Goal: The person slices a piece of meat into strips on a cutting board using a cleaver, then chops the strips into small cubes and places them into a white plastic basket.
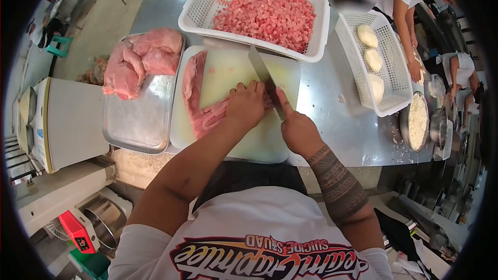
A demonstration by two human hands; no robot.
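My left hand (245, 105) presses down on strips of raw pink meat (207, 116) on a pale cutting board (233, 70). My right hand (298, 130) grips the handle of a large knife (261, 67), its blade angled across the board just right of my left fingers. A long slab of raw meat (192, 80) lies along the board's left edge.
A steel tray (137, 119) at left holds big raw meat pieces (140, 59). A white basket (207, 0) behind the board is full of diced meat (267, 15). Another white basket (394, 80) at right holds pale pieces. Other people work at far right.
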